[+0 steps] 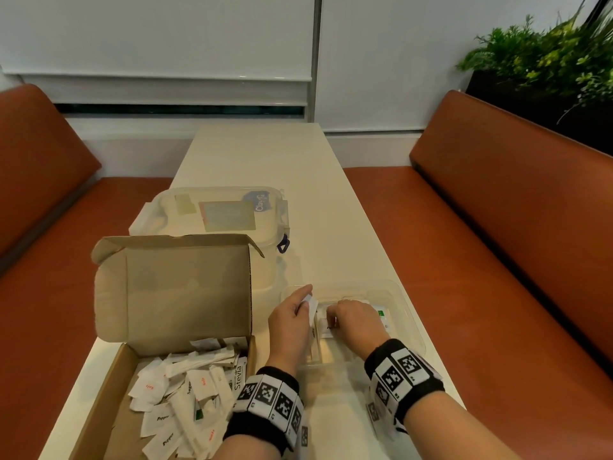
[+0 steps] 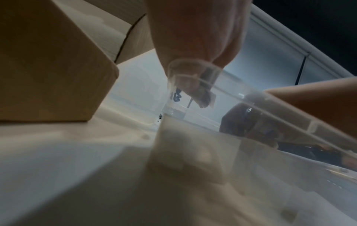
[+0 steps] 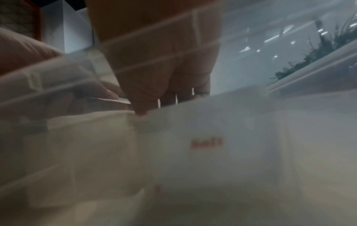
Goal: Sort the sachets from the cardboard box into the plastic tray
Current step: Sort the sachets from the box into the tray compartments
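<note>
The open cardboard box (image 1: 109, 380) stands at the near left of the table and holds several white sachets (image 1: 185, 396) marked Salt, Pepper, Sugar and Stevia. To its right lies the clear plastic tray (image 1: 399, 295), divided into compartments. My left hand (image 1: 306, 298) hovers over the tray's left end and pinches a white sachet (image 1: 311, 305) between thumb and fingers; the left wrist view shows that sachet (image 2: 207, 95) through the tray wall (image 2: 270, 107). My right hand (image 1: 331, 318) reaches down into the tray, thumb in front and fingers behind a Salt sachet (image 3: 206, 143).
A clear lidded container (image 1: 215, 210) sits behind the box, whose raised lid (image 1: 172, 293) stands beside my left hand. Orange benches (image 1: 497, 227) run along both sides of the narrow white table (image 1: 265, 154). Plants (image 1: 547, 51) grow at the back right.
</note>
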`<state>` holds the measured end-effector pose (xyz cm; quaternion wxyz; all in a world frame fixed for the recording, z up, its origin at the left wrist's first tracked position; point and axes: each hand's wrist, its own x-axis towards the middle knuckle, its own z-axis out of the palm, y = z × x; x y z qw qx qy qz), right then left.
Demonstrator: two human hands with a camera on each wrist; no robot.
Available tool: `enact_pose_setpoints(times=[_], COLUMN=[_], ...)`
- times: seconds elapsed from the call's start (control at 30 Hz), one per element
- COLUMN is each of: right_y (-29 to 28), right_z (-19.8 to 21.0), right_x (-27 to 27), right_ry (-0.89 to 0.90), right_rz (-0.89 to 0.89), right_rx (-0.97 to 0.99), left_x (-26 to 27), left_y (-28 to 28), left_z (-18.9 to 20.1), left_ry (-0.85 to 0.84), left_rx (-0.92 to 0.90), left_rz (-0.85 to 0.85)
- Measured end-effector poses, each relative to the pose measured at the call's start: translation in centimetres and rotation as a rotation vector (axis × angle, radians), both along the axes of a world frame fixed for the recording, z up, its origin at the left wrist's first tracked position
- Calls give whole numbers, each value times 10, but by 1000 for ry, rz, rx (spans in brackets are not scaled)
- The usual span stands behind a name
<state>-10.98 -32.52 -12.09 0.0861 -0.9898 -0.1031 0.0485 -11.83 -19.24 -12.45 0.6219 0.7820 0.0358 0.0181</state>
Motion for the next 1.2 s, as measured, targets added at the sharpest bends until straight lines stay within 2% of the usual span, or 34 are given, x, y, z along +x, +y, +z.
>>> enact_pose_setpoints(times=[0.13,0.2,0.27,0.33,0.43,0.57,0.7,0.77,0.93,1.1,1.2], right_y=[1,1,1,1,-1,-8,-17,-20,-19,-12,-4], right_z=[-1,0,4,11,21,23,20,18,17,32,42], right_x=[0,-1,-3,-5,-9,-15,-17,-19,-20,-16,-11], right_ry=[14,7,-28,-68,-34,9,0,36,87,-116,-200], right_rz=[-26,-55,-143,-236,-327,-350,-493,-516,-489,-394,-341], right_rx=[2,75,278,568,924,1058,1314,1400,1323,1126,1027], left_x=[1,2,3,5,4,4,2,0,0,0,0], left_y=[2,3,4,3,2,1,1,1,1,2,0], left_z=[-2,-3,-5,-6,-6,-4,0,1,2,0,0], left_ry=[22,35,45,65,72,52,104,84,10,60,91], left_rx=[-98,-163,-189,-220,-244,-276,-434,-408,-338,-283,-311], left_rz=[-29,-70,-84,-57,-31,-37,-47,-70,-29,-43,-36])
